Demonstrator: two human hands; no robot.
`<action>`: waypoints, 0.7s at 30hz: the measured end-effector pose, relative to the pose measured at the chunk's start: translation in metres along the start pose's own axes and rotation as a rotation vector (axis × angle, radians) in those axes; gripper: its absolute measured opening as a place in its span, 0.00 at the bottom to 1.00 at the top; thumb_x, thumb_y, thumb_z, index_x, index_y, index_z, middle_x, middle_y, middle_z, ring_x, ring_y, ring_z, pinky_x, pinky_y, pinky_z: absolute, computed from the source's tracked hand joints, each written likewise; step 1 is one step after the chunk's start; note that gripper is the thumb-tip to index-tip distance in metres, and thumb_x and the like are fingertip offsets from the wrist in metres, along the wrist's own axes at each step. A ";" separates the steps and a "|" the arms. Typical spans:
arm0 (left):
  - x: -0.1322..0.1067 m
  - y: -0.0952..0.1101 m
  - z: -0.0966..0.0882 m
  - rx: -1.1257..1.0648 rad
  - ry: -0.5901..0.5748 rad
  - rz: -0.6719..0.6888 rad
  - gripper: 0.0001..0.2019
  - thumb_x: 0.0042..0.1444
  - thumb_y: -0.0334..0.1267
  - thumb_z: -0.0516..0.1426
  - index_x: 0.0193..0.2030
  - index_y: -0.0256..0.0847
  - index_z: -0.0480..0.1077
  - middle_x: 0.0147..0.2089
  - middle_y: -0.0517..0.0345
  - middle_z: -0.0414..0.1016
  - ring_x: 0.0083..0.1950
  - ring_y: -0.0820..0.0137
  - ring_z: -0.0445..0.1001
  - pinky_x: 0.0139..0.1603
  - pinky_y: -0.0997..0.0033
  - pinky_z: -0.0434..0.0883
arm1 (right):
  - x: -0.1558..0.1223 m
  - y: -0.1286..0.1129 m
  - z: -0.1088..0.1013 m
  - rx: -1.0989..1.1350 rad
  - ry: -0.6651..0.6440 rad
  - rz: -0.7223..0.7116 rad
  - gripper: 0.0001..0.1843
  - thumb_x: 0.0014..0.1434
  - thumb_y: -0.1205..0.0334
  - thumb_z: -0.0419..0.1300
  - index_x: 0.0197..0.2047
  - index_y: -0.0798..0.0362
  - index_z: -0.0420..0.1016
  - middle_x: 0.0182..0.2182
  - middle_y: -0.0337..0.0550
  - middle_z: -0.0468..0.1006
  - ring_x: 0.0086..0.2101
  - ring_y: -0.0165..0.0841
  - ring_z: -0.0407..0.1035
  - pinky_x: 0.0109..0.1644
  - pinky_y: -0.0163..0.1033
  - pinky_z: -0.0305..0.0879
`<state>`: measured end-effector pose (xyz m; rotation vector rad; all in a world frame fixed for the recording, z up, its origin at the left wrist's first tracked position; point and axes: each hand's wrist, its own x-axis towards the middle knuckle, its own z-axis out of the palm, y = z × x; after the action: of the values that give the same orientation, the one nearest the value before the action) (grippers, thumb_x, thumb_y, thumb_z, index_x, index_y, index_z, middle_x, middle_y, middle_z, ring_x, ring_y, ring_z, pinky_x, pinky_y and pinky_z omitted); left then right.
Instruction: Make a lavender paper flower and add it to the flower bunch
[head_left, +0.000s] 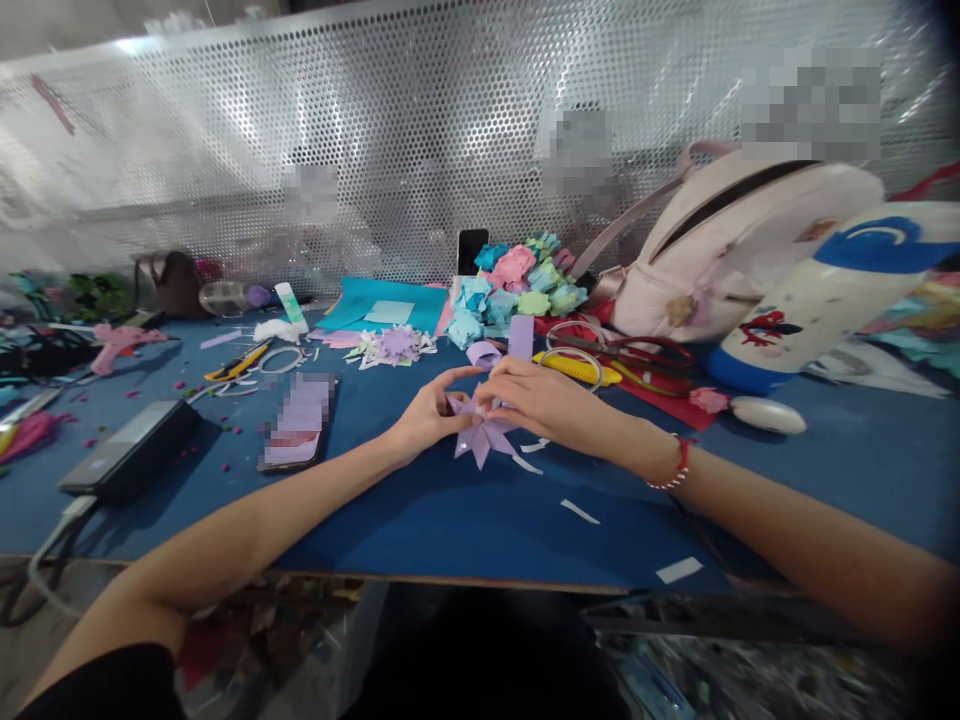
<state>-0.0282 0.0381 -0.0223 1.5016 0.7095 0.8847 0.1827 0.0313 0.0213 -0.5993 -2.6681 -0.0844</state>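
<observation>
A pale purple paper flower (484, 440) with pointed petals is held just above the blue table, between both hands. My left hand (433, 412) pinches its left side with thumb and fingers. From above, my right hand (529, 395) closes its fingers on the flower's centre, where the fingertips partly hide the paper. Directly behind the hands are a curled purple paper strip (484, 354) and a flat purple strip (521, 338). White paper scraps (528, 464) lie beside the flower, below my right hand.
A phone (300, 425) and a black power bank (131, 450) lie left, near a yellow cutter (236, 362) and pink glue gun (124, 342). Behind are cut petals (396, 345) and crumpled paper flowers (517, 280). Scissors (637, 352), a bottle (817, 300) and a backpack (720, 250) stand right.
</observation>
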 end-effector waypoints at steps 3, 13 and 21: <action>-0.001 0.001 0.001 0.001 0.008 0.009 0.38 0.47 0.38 0.69 0.64 0.37 0.61 0.31 0.61 0.73 0.27 0.76 0.66 0.28 0.77 0.59 | -0.002 0.001 0.002 0.074 0.001 0.055 0.06 0.69 0.65 0.52 0.45 0.54 0.69 0.42 0.49 0.71 0.43 0.38 0.66 0.44 0.42 0.66; 0.000 0.001 0.002 0.075 -0.055 0.010 0.40 0.48 0.36 0.68 0.67 0.36 0.57 0.33 0.58 0.76 0.26 0.77 0.67 0.27 0.78 0.59 | -0.003 0.008 0.006 0.205 -0.088 0.110 0.04 0.68 0.63 0.55 0.44 0.53 0.69 0.40 0.46 0.66 0.38 0.35 0.65 0.40 0.39 0.62; 0.001 0.000 0.000 -0.017 0.018 -0.008 0.38 0.48 0.38 0.68 0.65 0.38 0.61 0.32 0.61 0.73 0.30 0.74 0.70 0.31 0.76 0.63 | -0.004 0.009 0.005 0.186 -0.009 0.087 0.08 0.70 0.60 0.52 0.42 0.53 0.69 0.39 0.48 0.69 0.42 0.38 0.65 0.43 0.41 0.64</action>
<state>-0.0278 0.0385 -0.0222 1.4768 0.7188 0.8973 0.1879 0.0386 0.0154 -0.6545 -2.6160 0.1885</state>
